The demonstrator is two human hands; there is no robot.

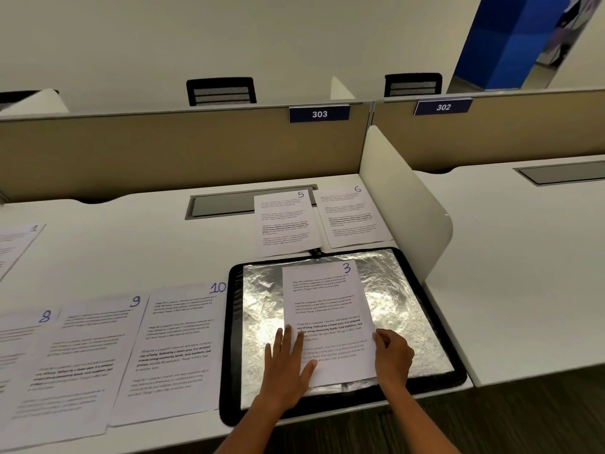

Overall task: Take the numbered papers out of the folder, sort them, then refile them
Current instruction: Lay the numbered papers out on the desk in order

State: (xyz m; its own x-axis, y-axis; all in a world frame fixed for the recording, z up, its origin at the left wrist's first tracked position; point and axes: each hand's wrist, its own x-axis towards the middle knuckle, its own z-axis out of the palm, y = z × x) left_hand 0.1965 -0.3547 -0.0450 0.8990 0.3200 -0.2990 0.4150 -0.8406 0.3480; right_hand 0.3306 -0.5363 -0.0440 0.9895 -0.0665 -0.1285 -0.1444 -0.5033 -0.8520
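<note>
While hands (pixel 337 362) hold sheet 3 (pixel 327 309), sheets 5 (pixel 284 221), 6 (pixel 353 214) behind folder (pixel 425 322).

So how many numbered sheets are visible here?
7. Sheet 3 on the folder; 5 and 6 behind it; 10, 9, 8 left; 1 far left. Others may be hidden.

Open folder (pixel 435 326): crinkled, foil-like silver lining, highly reflective, bordered by matt black fabric-like edging. Paper 3 (pixel 327 309) and the other sheets: thin matt white paper with printed text. Desk (pixel 147 250): smooth white laminate with a slight sheen. Rear partition (pixel 180 152): matt beige, cloth-like panel.
</note>
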